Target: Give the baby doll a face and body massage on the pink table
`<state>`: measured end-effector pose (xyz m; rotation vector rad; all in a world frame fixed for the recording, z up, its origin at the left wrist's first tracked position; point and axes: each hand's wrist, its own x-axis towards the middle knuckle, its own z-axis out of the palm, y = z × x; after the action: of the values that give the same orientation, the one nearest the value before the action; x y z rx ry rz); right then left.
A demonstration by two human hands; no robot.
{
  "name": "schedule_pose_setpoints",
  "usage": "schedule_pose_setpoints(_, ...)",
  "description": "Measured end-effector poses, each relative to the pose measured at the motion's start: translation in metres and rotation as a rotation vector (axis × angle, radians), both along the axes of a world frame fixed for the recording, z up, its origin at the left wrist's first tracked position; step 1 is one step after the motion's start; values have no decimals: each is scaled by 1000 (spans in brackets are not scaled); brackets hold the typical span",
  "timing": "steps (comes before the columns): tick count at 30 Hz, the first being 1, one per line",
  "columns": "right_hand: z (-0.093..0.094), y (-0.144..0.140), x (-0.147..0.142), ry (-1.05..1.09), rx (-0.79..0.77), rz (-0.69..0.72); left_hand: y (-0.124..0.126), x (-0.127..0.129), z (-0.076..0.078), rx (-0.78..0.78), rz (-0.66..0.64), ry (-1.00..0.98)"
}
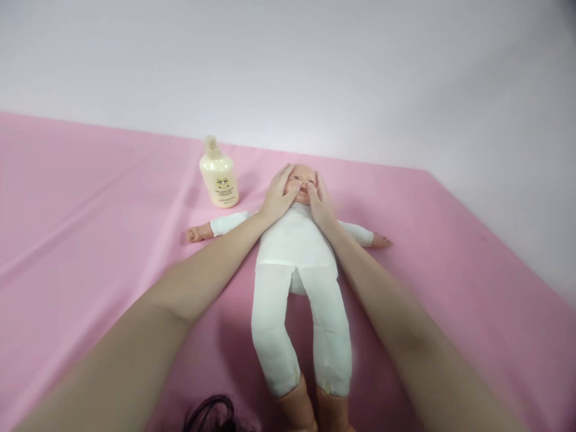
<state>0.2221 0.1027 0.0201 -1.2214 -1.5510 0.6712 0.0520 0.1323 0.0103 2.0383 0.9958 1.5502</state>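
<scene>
Here we see the doll (pixel 297 240) lying on its back on the pink sheet (pixel 90 210) that covers the bench, its long axis running from 6 o'clock, where the bare feet leave the frame, to 12 o'clock, where the head (pixel 300 175) rests. The head lies straight ahead of both arms, so neither hand is clearly nearer. The left hand (pixel 278 198) lies along the head's 9 o'clock side and the right hand (pixel 320 201) along its 3 o'clock side; we note that both sets of fingers (pixel 283 178) are spread and laid flat against the cheeks, cupping the face without closing around it. The thumbs meet near the mouth, though we cannot tell exactly how they touch. The doll wears a white suit, and its arms stretch out toward 9 and 3 o'clock. At about 10 o'clock from the head, just beside the doll's shoulder yet apart from it, a cream lotion bottle (pixel 219 175) stands upright. A dark strand of hair (pixel 211 414) shows at the lower edge.
</scene>
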Motion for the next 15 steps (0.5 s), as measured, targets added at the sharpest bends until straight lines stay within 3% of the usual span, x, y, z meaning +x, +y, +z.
schedule_pose_setpoints(15,3,-3,-1,25,-8,12,1,0,0,-10,-6,7)
